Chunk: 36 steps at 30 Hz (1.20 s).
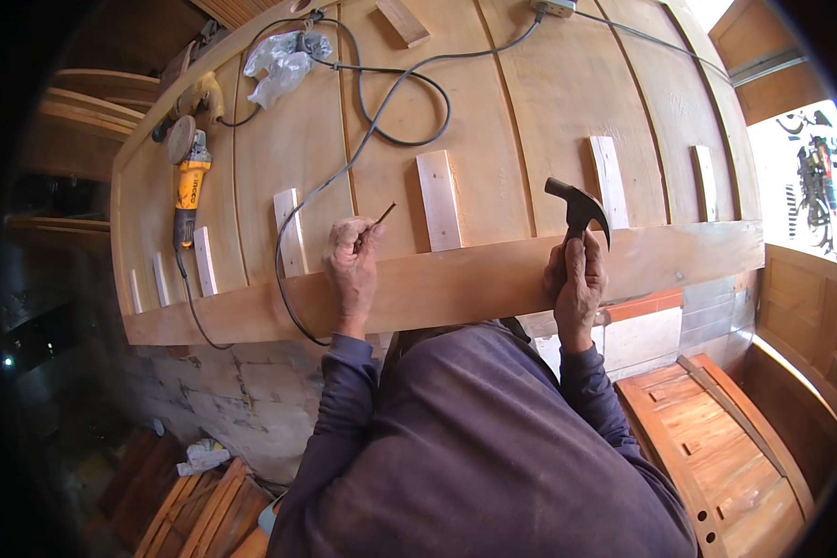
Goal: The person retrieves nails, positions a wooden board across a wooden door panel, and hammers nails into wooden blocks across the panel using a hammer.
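A claw hammer (577, 208) with a dark head is gripped by its handle in my right hand (578, 279), raised over the near edge of a large wooden panel (493, 102). My left hand (352, 259) pinches a thin dark metal rod (387, 213); whether it is a nail or a punch I cannot tell. The rod's free end points up and to the right, apart from the wood. Between my hands, a pale wooden strip (439, 201) stands against the panel's near rail (456, 277). Another pale strip (608, 182) lies just beyond the hammer.
A yellow angle grinder (192, 181) rests on the panel's left side. Its dark cable (367, 130) loops across the boards near a clear plastic bag (286, 67). More strips line the rail. A carved wooden door (716, 437) leans at lower right; wood offcuts (200, 511) lie at lower left.
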Tool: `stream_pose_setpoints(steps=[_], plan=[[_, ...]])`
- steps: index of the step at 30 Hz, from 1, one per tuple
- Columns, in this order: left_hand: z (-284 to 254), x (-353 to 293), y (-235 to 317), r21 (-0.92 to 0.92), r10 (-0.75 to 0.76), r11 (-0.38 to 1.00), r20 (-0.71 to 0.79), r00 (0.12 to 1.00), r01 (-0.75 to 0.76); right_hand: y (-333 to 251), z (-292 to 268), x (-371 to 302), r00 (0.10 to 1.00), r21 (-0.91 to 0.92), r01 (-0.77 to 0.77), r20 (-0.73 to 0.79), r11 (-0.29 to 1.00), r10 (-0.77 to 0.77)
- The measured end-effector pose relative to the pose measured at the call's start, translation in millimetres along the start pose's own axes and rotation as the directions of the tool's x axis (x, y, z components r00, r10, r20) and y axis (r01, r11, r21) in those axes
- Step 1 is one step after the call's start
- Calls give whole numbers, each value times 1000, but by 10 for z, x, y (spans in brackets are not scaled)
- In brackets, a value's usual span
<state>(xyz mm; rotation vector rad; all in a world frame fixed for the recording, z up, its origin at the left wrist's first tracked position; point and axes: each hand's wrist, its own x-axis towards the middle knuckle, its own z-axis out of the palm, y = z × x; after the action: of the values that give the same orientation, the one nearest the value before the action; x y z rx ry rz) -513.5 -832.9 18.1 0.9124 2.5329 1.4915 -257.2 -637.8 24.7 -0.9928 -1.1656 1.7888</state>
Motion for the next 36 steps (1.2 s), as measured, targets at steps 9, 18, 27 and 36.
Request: stream_pose_setpoints(steps=[9,18,27,36], plan=[[23,52,-84,38,29,999,105,994,-33,21,30,-24,999,-65,43,7,997,-43],[9,34,122,-1,322,939,354,878,-344,56,102,-82,974,-256,168,-105,952,-200],[-7,104,62,-2,385,911,357,851,-412,79,147,-31,974,-171,188,-95,967,-206],[7,75,57,52,389,899,362,847,-436,74,166,-91,984,-130,153,-68,980,-163]])
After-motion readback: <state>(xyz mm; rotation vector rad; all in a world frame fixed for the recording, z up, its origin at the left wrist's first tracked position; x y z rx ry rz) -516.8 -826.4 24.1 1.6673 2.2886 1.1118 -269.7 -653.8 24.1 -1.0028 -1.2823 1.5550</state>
